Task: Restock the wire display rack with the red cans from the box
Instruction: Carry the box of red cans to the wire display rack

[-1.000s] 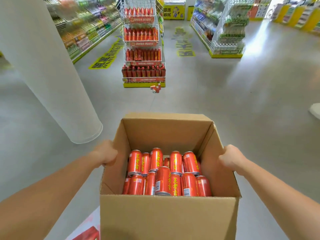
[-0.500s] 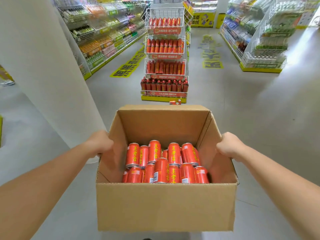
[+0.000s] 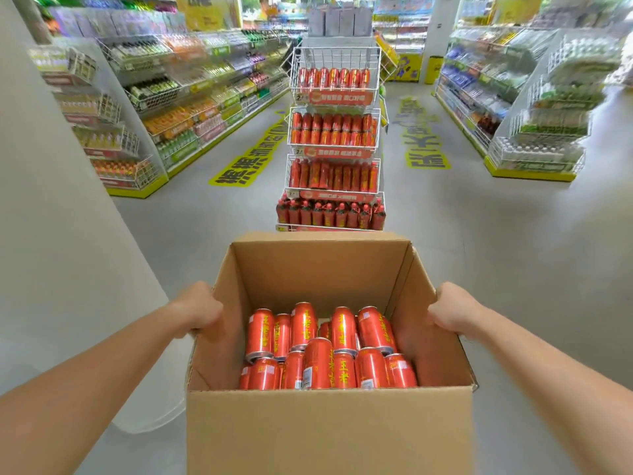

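Now carrying open box (image 3: 329, 433) of glossy red cans (image 3: 318, 366) lettered in yellow, gripping its side walls with left hand (image 3: 198, 311) and right hand (image 3: 454, 310), facing wire display rack (image 3: 335, 132).

— What is held?
— An open box (image 3: 329, 433) is gripped at its side walls by the left hand (image 3: 198, 310) and right hand (image 3: 452, 308); red cans (image 3: 318, 351) are piled inside.
— What is seen beyond it?
— A wire rack (image 3: 335, 60), its tiers stocked with red drinks (image 3: 334, 132), is seen straight ahead. A white pillar (image 3: 51, 234) is seen at left.
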